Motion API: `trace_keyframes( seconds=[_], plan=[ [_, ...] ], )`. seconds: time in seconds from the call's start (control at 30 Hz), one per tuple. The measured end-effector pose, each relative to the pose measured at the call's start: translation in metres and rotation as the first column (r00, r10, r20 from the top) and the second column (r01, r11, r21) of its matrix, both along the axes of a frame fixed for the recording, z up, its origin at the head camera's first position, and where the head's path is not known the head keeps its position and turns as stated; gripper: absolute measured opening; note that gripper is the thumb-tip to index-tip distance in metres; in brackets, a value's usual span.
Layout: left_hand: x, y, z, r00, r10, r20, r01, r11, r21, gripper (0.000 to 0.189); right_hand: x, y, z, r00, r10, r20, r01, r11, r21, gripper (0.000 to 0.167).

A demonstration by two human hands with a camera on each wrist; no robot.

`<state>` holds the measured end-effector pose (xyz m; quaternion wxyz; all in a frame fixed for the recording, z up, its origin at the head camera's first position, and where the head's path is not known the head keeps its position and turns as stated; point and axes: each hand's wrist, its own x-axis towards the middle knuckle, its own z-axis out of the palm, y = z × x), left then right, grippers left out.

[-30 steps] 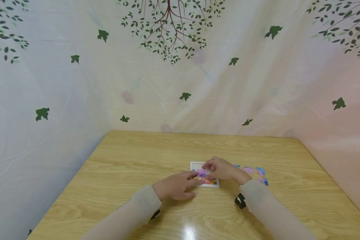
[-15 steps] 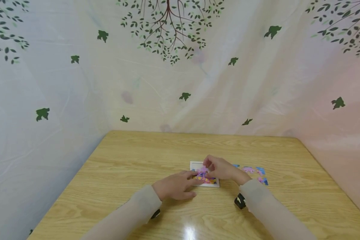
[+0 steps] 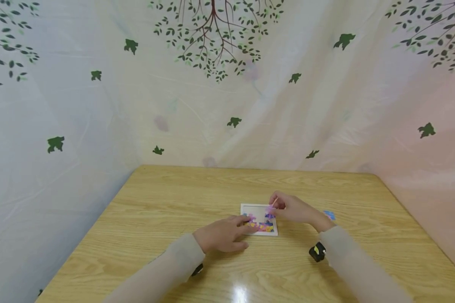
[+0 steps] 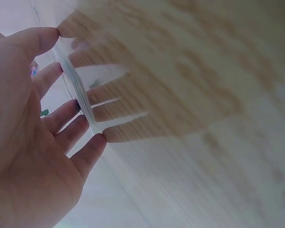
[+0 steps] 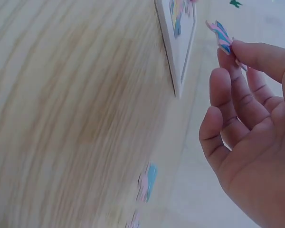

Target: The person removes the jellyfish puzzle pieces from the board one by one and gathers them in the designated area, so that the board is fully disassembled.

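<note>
A small white-rimmed puzzle tray (image 3: 255, 205) lies on the table, its near part filled with yellow, pink and orange pieces. My left hand (image 3: 220, 234) rests with extended fingers over the tray's left side; in the left wrist view its fingertips touch the tabletop. Over the tray's right edge, my right hand (image 3: 293, 208) pinches a pink and blue puzzle piece (image 5: 222, 38) between thumb and index finger. The right wrist view shows this piece raised above the table, with the tray (image 5: 170, 47) beyond it.
To the right of the tray lie loose puzzle pieces, including a blue and pink one (image 3: 329, 214), partly hidden by the right wrist. The wooden table (image 3: 174, 189) ends at a leaf-patterned cloth (image 3: 197, 105) at the back.
My right hand has moved from the tray's middle to its right edge with the piece, uncovering a bare part of the tray. My left hand has stayed in place.
</note>
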<state>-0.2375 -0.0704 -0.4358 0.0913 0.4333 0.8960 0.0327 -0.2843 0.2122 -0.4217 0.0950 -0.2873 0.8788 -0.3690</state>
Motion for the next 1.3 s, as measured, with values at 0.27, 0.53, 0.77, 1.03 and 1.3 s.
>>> trace_keyframes(
  seconds=[0.27,0.53,0.77,1.03,1.3],
  plan=[
    [0.0,-0.001,0.001,1.0,-0.012,-0.013,0.012,1.0,0.012,0.055,0.009,0.037,0.004,0.995,-0.055,0.084,0.055,0.998,-0.002,0.022],
    [0.001,-0.002,0.001,0.999,-0.036,-0.021,0.037,0.998,0.048,0.053,0.018,0.072,0.007,0.992,-0.065,0.104,0.064,0.998,0.013,0.022],
    [0.001,-0.002,0.0,1.0,-0.014,-0.026,0.014,1.0,0.011,0.055,0.026,0.1,0.0,0.99,-0.051,0.128,0.052,0.999,-0.004,0.023],
    [0.002,-0.002,0.0,1.0,-0.003,-0.019,0.003,1.0,0.011,0.056,0.032,0.116,-0.009,0.988,-0.102,0.119,0.097,0.994,0.04,0.022],
    [0.002,-0.003,0.002,1.0,-0.017,-0.016,0.017,1.0,0.023,0.055,0.031,0.116,-0.011,0.984,-0.134,0.118,0.123,0.988,0.096,0.022]
  ],
)
